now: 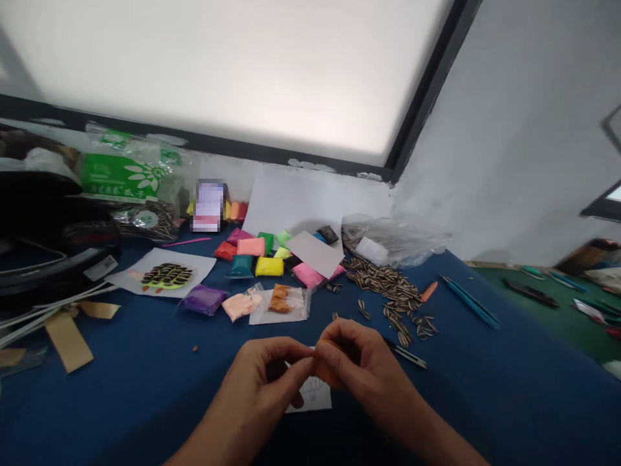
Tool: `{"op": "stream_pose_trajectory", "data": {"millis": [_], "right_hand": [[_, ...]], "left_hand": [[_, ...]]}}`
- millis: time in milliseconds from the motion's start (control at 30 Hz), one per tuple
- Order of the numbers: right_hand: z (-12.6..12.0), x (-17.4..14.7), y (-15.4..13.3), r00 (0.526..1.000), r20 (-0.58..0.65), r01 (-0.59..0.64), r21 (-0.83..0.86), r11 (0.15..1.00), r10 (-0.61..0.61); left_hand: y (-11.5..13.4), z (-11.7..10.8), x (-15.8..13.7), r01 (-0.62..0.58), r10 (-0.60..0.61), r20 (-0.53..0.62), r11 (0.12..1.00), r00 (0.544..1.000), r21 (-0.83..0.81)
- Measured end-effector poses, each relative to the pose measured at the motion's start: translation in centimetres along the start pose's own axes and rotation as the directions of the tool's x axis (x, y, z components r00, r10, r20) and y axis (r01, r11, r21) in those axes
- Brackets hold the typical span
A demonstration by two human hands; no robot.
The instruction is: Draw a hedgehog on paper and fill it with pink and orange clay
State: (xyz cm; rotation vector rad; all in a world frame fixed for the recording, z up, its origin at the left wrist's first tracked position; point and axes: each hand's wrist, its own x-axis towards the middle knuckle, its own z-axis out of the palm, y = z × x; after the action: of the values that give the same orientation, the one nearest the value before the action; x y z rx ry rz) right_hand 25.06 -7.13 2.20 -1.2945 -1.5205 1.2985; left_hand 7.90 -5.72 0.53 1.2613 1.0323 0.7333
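Orange clay lump, probably modelling clay, sits pinched between both hands: left hand and right hand close fingertips on it, directly above the small paper drawing.

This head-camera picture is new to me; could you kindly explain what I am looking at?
There is no machine here: a person wears a camera on the head, looking down at their own bare hands. The left hand and right hand pinch a small orange lump between the fingertips, above a small paper drawing. On the blue table lie coloured clay packets, a pile of striped sunflower seeds, a seed picture on paper and tweezers.
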Motion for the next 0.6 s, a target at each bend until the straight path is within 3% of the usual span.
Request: {"op": "stream_pose_trajectory", "data": {"millis": [233, 600], "right_hand": [[-0.2, 0.1, 0.0, 0.998, 0.067, 0.001, 0.043, 0.999, -0.004], [-0.3, -0.1, -0.4, 0.998, 0.067, 0.0, -0.023, 1.0, 0.002]], "left_hand": [[-0.7, -0.6, 0.7, 0.056, -0.053, 0.037, 0.995, 0.998, -0.086], [-0.3, -0.9, 0.5, 0.081, -0.076, 0.113, 0.996, 0.991, -0.045]]}}
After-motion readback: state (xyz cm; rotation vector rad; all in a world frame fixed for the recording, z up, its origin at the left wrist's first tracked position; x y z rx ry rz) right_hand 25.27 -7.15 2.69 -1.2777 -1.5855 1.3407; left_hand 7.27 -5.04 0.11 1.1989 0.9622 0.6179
